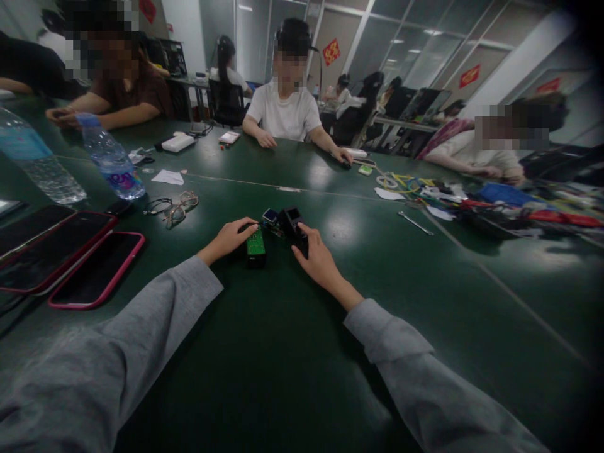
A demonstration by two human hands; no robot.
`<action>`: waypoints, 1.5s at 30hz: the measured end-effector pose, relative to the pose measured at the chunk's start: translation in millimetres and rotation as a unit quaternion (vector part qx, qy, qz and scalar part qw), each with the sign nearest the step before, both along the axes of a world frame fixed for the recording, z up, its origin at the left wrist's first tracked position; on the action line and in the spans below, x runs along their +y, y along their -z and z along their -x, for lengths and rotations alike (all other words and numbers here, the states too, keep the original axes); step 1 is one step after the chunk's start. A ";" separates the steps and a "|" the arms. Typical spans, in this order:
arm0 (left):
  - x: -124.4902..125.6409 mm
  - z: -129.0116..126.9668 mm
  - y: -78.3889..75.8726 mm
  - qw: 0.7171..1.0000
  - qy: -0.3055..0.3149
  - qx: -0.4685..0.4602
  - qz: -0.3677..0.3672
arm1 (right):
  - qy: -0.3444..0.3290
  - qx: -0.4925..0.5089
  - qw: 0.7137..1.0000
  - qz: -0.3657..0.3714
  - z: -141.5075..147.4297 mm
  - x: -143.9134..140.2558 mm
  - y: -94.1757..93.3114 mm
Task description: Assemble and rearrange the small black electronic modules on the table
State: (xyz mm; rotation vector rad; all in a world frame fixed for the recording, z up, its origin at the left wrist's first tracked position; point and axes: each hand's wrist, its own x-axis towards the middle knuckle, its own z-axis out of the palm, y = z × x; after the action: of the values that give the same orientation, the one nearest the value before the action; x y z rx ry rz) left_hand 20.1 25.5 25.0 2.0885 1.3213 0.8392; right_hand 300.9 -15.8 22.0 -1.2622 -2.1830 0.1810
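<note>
My left hand (233, 238) is closed on a green circuit board (256, 241), which lies on a black box-shaped base. In my right hand (317, 255) is a black plastic casing (293, 221) with a rectangular window, tilted and gripped between thumb and fingers. Between the two, a small part with a dark screen (270, 216) sits on the table close to the casing; loose bits beside it are too small to make out. The undersides of both held things are hidden.
Phones (98, 270), water bottles (116, 160) and eyeglasses (182, 207) lie or stand at the left. A wrench (415, 223) and a heap of cables (472, 201) are at the right. Several people sit around the green table (264, 352).
</note>
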 end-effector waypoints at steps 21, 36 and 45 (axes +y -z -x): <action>0.8 -0.5 1.5 1.000 0.002 -0.002 -0.013 | 0.001 -0.004 1.000 -0.009 1.0 0.7 0.6; -0.2 -0.1 0.1 1.000 -0.001 -0.002 -0.003 | 0.004 0.000 1.000 0.009 -0.3 0.0 0.9; 0.3 -0.4 0.9 1.000 0.000 -0.001 -0.006 | 0.006 -0.001 1.000 0.011 1.3 -1.2 -2.3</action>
State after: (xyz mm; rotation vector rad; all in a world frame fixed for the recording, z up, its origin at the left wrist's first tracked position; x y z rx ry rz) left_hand 20.5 25.7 24.1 2.0955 1.3194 0.8508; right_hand 299.6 -17.0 24.3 -1.2871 -2.1811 0.1997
